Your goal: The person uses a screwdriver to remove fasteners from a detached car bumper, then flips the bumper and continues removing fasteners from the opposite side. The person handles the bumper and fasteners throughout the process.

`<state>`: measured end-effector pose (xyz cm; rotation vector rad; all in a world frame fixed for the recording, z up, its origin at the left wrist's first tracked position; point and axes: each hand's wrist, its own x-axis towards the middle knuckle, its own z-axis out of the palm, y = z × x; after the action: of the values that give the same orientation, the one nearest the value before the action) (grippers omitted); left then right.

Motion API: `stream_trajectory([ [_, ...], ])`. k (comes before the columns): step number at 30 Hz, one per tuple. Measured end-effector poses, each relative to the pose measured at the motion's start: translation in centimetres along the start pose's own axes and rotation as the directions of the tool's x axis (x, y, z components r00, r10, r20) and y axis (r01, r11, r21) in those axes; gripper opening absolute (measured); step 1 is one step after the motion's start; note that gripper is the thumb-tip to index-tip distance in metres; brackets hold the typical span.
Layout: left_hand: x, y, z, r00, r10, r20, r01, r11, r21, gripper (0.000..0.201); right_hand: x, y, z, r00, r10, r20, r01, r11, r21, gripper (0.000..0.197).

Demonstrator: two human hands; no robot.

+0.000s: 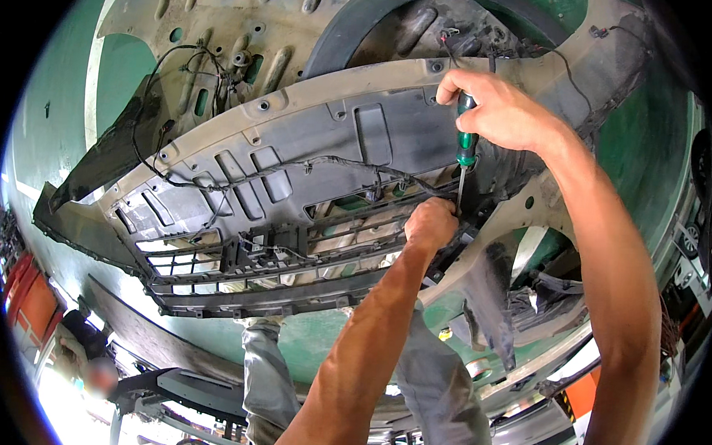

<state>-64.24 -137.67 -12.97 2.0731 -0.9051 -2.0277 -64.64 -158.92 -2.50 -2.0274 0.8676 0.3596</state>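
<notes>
My right hand (497, 110) is wrapped round the green and black handle of a screwdriver (468, 146), held upright with its shaft pointing down. The shaft reaches the right end of a dark plastic car bumper (320, 135) with a slatted grille, and its tip is hidden. Close beside the shaft, my left hand (432, 223) is closed at the grille's right edge. Whatever its fingers grip is out of sight. A black wiring harness (335, 160) runs across the bumper and passes just behind my left hand.
Beyond the bumper lies a dirty beige panel (226, 14) with a curved black strip (335, 41) across it. Loose cables (209, 60) lie there too. A tape roll (480, 370) sits on the green floor (49, 145) near my legs. Another person (73, 342) is at the far left.
</notes>
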Motion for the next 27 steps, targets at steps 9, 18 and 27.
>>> stream_trajectory([
  [9,0.1,-0.3,0.0,0.999,0.048,0.023,-0.048,0.999,-0.001,0.033,0.1,0.2,0.5,1.000,0.017,-0.007,-0.017,1.000,0.014,0.023],
  [18,-0.1,-0.2,-0.4,0.998,0.056,0.017,-0.056,0.998,0.034,0.033,0.6,-2.1,0.0,0.972,0.231,0.037,-0.203,0.910,-0.361,0.028],
  [27,0.3,-0.8,0.0,0.995,0.094,0.035,-0.095,0.995,0.038,0.032,0.5,-3.4,-0.3,0.944,0.328,0.020,-0.268,0.802,-0.534,0.019],
])
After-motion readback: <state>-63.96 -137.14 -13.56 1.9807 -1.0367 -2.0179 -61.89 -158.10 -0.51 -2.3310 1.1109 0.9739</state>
